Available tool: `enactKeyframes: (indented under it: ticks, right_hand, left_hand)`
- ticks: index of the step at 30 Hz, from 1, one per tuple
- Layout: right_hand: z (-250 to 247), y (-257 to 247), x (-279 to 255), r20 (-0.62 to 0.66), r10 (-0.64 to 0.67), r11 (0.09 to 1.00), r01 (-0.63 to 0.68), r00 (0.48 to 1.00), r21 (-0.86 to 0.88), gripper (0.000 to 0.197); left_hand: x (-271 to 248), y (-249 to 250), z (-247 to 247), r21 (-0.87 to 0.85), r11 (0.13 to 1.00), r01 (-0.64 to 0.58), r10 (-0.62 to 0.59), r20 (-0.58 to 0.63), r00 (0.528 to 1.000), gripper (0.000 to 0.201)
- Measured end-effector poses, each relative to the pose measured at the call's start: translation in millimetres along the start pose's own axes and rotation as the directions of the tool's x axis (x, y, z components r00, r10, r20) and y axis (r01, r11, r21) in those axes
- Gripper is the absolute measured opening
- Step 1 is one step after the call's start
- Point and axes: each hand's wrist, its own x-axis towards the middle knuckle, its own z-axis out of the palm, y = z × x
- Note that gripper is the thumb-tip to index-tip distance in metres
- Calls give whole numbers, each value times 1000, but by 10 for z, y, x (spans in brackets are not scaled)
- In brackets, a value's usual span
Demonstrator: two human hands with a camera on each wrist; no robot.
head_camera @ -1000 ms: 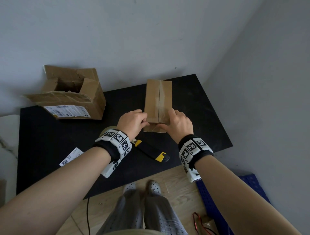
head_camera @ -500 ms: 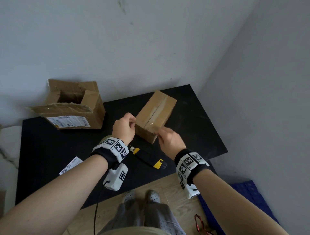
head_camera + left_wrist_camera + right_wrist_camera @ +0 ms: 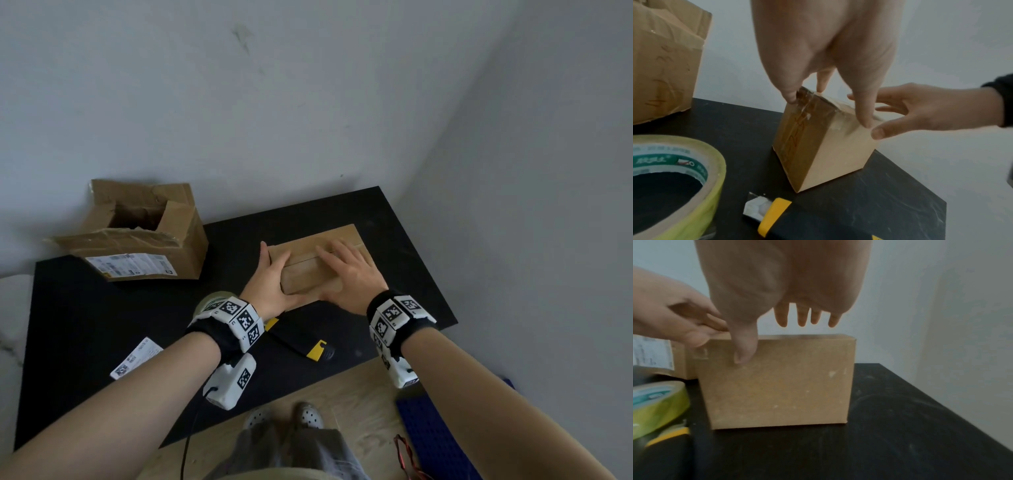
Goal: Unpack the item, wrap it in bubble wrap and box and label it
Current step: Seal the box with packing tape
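Note:
A small brown cardboard box [image 3: 305, 274], taped shut along its top seam, stands crosswise on the black table [image 3: 85, 325]. My left hand [image 3: 267, 287] is at its left end, with straight fingers against the end's top edge and the thumb on the near face [image 3: 838, 146]. My right hand [image 3: 349, 274] is spread over the top. In the right wrist view its fingers [image 3: 801, 316] hover just above the box [image 3: 777, 386] while its thumb touches the near face. Neither hand curls round anything.
An opened, torn cardboard box [image 3: 144, 233] with a shipping label stands back left. A roll of yellowish tape [image 3: 674, 178] and a black-and-yellow utility knife [image 3: 301, 346] lie near my left wrist. A loose label [image 3: 137, 356] lies front left. Walls close in behind and right.
The small box has been turned from pointing away from me to lying crosswise. My hands left its near end: the left now sits at its left end, the right over its top.

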Motion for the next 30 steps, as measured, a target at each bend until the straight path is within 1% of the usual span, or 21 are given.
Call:
enactKeyframes:
  ticks: [2, 4, 6, 8, 10, 12, 15, 16, 18, 20, 22, 23, 24, 25, 26, 27, 28, 29, 30]
  right_hand:
    - [-10, 106, 69, 67, -8, 994, 15, 998, -109, 92]
    - [15, 167, 100, 103, -15, 988, 30, 995, -151, 94]
    - [52, 166, 91, 101, -23, 981, 42, 995, -191, 95]
    - [81, 138, 66, 67, -20, 974, 35, 998, -223, 94]
    - [88, 114, 49, 49, -26, 973, 36, 998, -226, 94]
    - [75, 98, 43, 60, -39, 976, 51, 997, -212, 94]
    - [34, 92, 52, 89, -51, 982, 66, 995, -177, 92]
    - [11, 91, 60, 106, -47, 984, 64, 993, -165, 91]
    - [-68, 93, 84, 125, -36, 990, 52, 991, -129, 87]
    - [-164, 124, 120, 63, 8, 999, -5, 998, -50, 77]
    - [-229, 217, 172, -25, 133, 987, -130, 991, 97, 67]
    - [-246, 280, 209, -35, 213, 959, -202, 977, 198, 64]
    - [-252, 345, 245, -16, 284, 911, -265, 959, 317, 61]
    - [-254, 399, 279, 22, 334, 845, -310, 942, 435, 57]
    - [-248, 435, 304, 70, 356, 777, -336, 932, 532, 52]
    - [-241, 454, 317, 112, 356, 723, -349, 928, 595, 47]
    - [-231, 463, 321, 139, 346, 690, -352, 928, 633, 44]
    - [-223, 464, 315, 152, 336, 670, -349, 929, 655, 42]
    - [-214, 462, 305, 158, 328, 657, -345, 931, 671, 41]
  left_hand:
    - [17, -30, 22, 42, 999, 1, -1, -20, 1000, 91]
    - [36, -40, 21, 60, 998, 17, -16, -25, 1000, 89]
    - [63, -39, -18, 83, 996, 27, -27, -1, 1000, 87]
    - [106, -48, -81, 89, 996, 30, -32, 12, 999, 85]
    - [166, -89, -150, 86, 996, 27, -29, 13, 1000, 83]
    - [223, -123, -225, 84, 996, 3, -4, 4, 1000, 79]
    - [316, -132, -367, 66, 998, 8, -3, -76, 997, 70]
    - [356, -132, -417, 60, 998, 29, -22, -108, 994, 68]
    - [411, -116, -503, 78, 991, 112, -99, -162, 982, 67]
    - [409, -84, -546, 113, 972, 207, -180, -211, 961, 61]
    - [330, -39, -516, 87, 951, 298, -273, -225, 935, 45]
    - [269, -11, -472, 44, 943, 331, -316, -199, 927, 37]
    - [222, 11, -403, -17, 940, 341, -340, -144, 929, 29]
    - [177, 44, -326, -117, 930, 348, -357, -69, 932, 24]
    - [138, 88, -245, -258, 896, 362, -369, 20, 929, 21]
    - [86, 154, -179, -398, 835, 380, -367, 112, 923, 23]
    - [50, 215, -125, -502, 765, 403, -357, 189, 915, 36]
    - [18, 276, -84, -576, 704, 416, -340, 241, 909, 46]
    - [7, 312, -48, -618, 669, 413, -323, 258, 910, 51]
